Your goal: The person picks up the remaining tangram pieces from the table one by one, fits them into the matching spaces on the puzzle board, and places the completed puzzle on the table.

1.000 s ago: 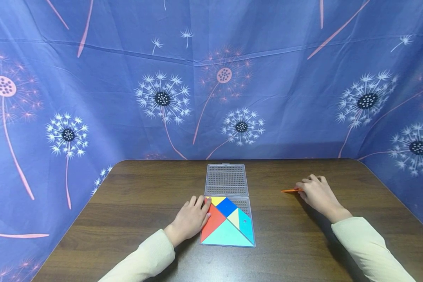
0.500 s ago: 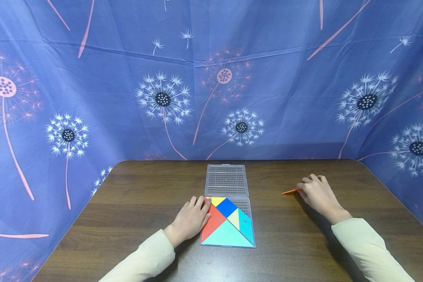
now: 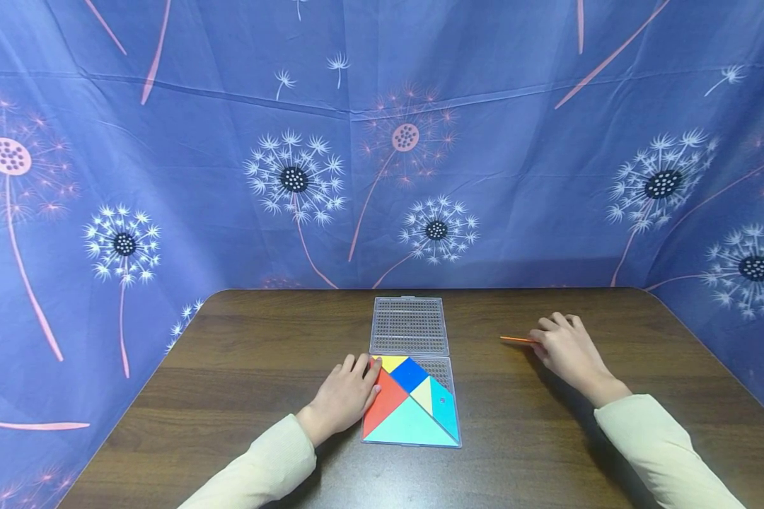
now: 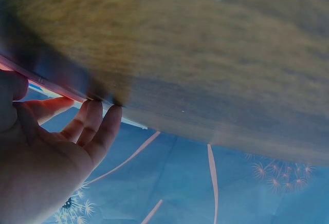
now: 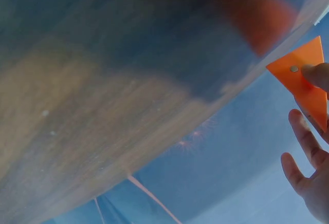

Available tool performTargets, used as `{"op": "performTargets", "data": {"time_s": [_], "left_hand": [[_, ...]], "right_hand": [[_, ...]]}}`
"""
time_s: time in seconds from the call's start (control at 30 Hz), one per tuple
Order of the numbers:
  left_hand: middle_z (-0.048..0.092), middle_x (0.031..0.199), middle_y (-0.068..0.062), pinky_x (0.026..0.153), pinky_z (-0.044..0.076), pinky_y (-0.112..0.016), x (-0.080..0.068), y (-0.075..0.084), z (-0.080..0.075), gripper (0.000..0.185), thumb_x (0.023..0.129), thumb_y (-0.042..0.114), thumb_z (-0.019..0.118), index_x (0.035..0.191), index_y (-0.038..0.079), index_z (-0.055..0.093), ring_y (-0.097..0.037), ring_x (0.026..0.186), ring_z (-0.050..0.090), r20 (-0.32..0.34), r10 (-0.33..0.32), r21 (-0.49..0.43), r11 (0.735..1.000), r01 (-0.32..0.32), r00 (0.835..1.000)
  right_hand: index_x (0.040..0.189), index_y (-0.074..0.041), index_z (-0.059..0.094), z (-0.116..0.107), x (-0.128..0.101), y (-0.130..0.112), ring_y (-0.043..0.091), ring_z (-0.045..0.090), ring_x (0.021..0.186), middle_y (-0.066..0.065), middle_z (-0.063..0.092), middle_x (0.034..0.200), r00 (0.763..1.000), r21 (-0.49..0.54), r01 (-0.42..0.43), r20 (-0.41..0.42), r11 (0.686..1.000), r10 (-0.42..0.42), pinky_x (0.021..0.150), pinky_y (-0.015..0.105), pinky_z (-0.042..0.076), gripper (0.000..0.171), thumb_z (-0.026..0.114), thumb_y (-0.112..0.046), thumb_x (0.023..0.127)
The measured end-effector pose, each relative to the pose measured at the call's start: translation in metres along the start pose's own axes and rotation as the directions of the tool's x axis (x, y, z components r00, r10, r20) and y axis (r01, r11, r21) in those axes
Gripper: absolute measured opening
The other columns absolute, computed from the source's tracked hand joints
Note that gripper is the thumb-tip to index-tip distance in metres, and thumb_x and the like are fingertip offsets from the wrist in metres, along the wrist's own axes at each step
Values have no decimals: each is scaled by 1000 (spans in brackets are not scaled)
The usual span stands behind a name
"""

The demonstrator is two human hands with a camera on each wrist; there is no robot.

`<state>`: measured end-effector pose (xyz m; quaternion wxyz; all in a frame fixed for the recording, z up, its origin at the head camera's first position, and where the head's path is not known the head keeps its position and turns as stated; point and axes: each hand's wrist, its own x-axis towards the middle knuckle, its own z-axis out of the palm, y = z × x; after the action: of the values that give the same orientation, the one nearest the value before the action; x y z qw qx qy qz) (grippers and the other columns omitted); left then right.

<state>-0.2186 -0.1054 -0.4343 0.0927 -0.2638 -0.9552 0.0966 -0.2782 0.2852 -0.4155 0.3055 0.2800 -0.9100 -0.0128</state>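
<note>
An open clear plastic case with tangram pieces lies mid-table in the head view. Its near half (image 3: 442, 367) holds a red triangle (image 3: 387, 401), a mint triangle (image 3: 410, 425), a yellow piece (image 3: 391, 363), a blue square (image 3: 409, 375), a pale yellow triangle (image 3: 423, 394) and a turquoise piece (image 3: 443, 408). My left hand (image 3: 346, 396) rests at the case's left edge, index fingertip over the red and yellow corner, fingers loosely extended. Off to the right, my right hand (image 3: 568, 353) pinches an orange tangram piece (image 5: 300, 62), held above the table and nearly edge-on; the thumb covers part of it.
The case's far half, a perforated lid (image 3: 409, 325), lies folded back flat toward the rear edge. A brown wooden table (image 3: 242, 367) carries everything. Behind it hangs a blue cloth (image 3: 522, 141) with a dandelion print.
My right hand has shifted slightly left with the orange piece, whose visible edge has tilted and then levelled again. The left hand and the case have stayed put.
</note>
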Motion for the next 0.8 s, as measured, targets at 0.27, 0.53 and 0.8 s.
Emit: {"op": "performTargets", "data": {"time_s": [0.27,0.53,0.8], "left_hand": [[49,121,-9,81,47,-33,0,-1,1,49,94,41,43,134,13,46,-22,100,46,-16,6,4,1000,-6,1000],[49,121,-9,80,47,-33,0,0,1,49,94,41,42,133,12,47,-22,99,46,-17,7,8,1000,-7,1000],[51,116,-9,74,47,-31,1,-1,2,46,93,39,45,130,12,51,-22,96,47,-86,23,29,999,-20,996]], "right_hand": [[71,-11,57,-2,4,-7,26,51,75,1,57,71,1000,16,15,-19,1000,-15,74,51,38,25,75,-2,56],[69,-15,49,-1,8,-16,25,51,74,-1,54,68,999,22,41,-32,999,-40,75,48,38,31,74,-4,57],[72,-13,53,-2,12,-27,24,53,76,0,58,71,997,-2,70,-30,998,-71,76,47,40,28,77,-6,58]]}}
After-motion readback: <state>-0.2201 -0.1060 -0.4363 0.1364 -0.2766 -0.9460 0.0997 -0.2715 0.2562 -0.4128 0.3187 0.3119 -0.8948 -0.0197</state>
